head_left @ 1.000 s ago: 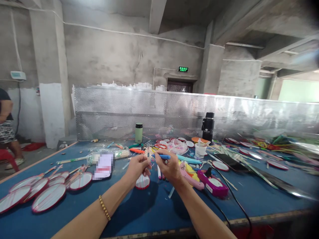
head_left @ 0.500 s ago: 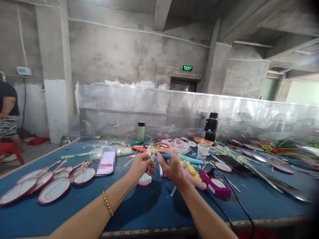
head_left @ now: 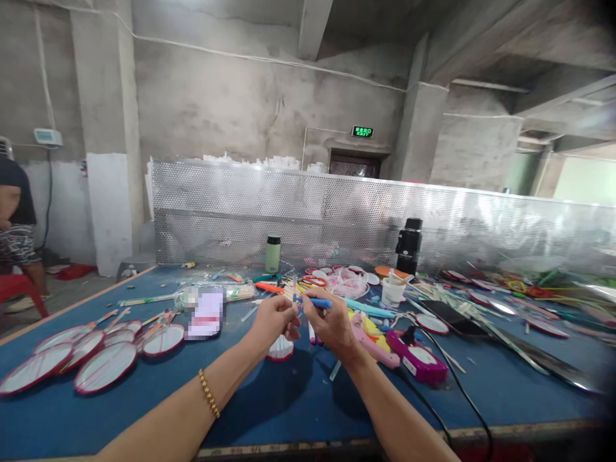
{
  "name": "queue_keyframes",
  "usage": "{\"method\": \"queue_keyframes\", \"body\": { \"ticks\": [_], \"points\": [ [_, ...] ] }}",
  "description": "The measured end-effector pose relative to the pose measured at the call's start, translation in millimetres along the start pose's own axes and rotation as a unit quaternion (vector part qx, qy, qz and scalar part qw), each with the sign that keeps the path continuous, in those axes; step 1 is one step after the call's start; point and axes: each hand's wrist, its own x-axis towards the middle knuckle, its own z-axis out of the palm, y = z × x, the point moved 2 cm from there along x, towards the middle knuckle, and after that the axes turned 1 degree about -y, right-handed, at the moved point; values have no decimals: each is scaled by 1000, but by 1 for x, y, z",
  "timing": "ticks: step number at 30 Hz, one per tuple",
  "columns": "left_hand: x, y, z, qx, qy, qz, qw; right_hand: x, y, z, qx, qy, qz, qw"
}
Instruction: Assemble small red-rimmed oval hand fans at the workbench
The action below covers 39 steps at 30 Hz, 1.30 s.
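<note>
Relative to the frame of one second ago, the view has turned slightly to the left: the table contents appear shifted to the right, and more of the person (head_left: 14, 199) at the far left is visible. Both hands keep the same pose.

The left hand (head_left: 275, 317) is closed in a pinch on a thin strip (head_left: 294, 284), which stands roughly upright above the fingertips. The right hand (head_left: 332, 323) grips a blue pen (head_left: 320, 302), held nearly level. The pen's left end is at the strip; contact cannot be confirmed. A red-rimmed disc (head_left: 280, 348) is located directly below the left hand, partly hidden by it. Whether disc and strip are joined cannot be told. A gold bracelet (head_left: 208, 393) is fitted around the left wrist.

Left of the hands, several overlapping red-rimmed discs with sticks (head_left: 106, 367) lie on the blue table (head_left: 269, 417), near a phone (head_left: 205, 314). Right of the hands lie a pink tool (head_left: 380, 355) and, just beside it, a purple box (head_left: 418, 359). Behind these stands a white cup (head_left: 393, 294). Toward the perforated metal screen (head_left: 231, 192), a green bottle (head_left: 272, 255) and a black flask (head_left: 409, 249) stand upright, well apart.
</note>
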Motion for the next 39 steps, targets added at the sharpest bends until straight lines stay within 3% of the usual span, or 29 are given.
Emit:
{"method": "queue_keyframes", "body": {
  "ticks": [23, 39],
  "points": [
    [-1, 3, 2, 1, -3, -14, 1000, 1, 1, -1, -9, 21, -9, 1000],
    [0, 1, 1, -4, -8, -10, 1000, 1, -2, -1, 4, -10, -14, 1000]
  ]
}}
